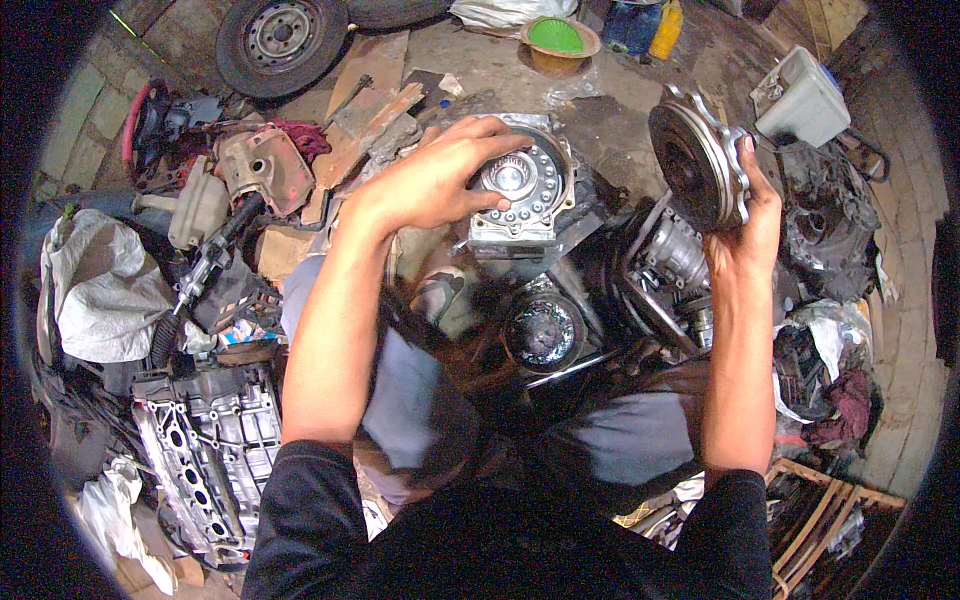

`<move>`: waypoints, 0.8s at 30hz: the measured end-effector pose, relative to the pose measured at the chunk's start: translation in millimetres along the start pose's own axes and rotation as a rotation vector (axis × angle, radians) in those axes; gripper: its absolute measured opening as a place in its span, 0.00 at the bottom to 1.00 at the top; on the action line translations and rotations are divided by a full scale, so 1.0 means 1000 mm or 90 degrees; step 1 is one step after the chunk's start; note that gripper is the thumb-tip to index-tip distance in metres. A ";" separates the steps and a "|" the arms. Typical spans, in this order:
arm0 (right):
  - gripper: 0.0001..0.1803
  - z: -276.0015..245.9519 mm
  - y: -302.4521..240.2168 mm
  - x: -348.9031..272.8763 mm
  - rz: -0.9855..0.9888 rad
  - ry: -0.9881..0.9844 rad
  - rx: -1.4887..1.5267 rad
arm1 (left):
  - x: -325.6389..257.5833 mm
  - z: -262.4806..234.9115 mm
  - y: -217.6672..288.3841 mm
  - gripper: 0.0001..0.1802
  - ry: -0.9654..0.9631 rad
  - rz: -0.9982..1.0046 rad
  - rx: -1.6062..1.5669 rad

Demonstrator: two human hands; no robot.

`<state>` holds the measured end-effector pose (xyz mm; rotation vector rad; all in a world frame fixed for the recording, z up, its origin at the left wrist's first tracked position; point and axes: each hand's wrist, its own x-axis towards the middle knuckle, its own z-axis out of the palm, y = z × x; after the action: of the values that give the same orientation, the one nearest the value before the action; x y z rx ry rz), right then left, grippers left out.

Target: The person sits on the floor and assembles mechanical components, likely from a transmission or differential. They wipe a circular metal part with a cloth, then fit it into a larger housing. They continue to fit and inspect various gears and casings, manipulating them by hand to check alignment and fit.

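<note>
My left hand (440, 180) reaches over a round metal housing (540, 195) with a ring of bolts and a bright hub. Its thumb and fingers straddle the hub, with their tips on the housing's face. Raised at the right, my right hand (750, 215) grips a thick metal disc (700, 160) with a lobed rim, tilted on edge, a dark round recess on its left side. Below the housing, between my knees, is a round container (545, 330) with a dark, shiny inside.
A silvery engine part (680, 250) lies below the disc, and a dark casting (825, 220) beyond it. An engine block (210, 460) and a white sack (105, 285) are at left. A wheel (280, 40), a green bowl (556, 36) and a pale bin (800, 100) stand at the back.
</note>
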<state>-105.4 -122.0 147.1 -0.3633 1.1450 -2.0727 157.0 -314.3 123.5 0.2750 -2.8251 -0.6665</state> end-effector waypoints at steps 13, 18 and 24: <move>0.16 0.012 0.003 -0.002 0.007 0.031 0.016 | -0.002 0.006 0.009 0.31 0.048 -0.029 0.066; 0.16 0.015 0.007 -0.002 0.013 0.019 0.012 | -0.002 0.007 0.005 0.30 0.044 0.017 0.007; 0.18 0.015 0.014 0.001 0.021 0.027 0.003 | -0.001 0.003 0.015 0.31 0.026 -0.070 0.049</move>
<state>-91.5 -137.1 143.9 -0.2979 1.1632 -2.0624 154.7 -299.6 127.6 0.4558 -2.8162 -0.5666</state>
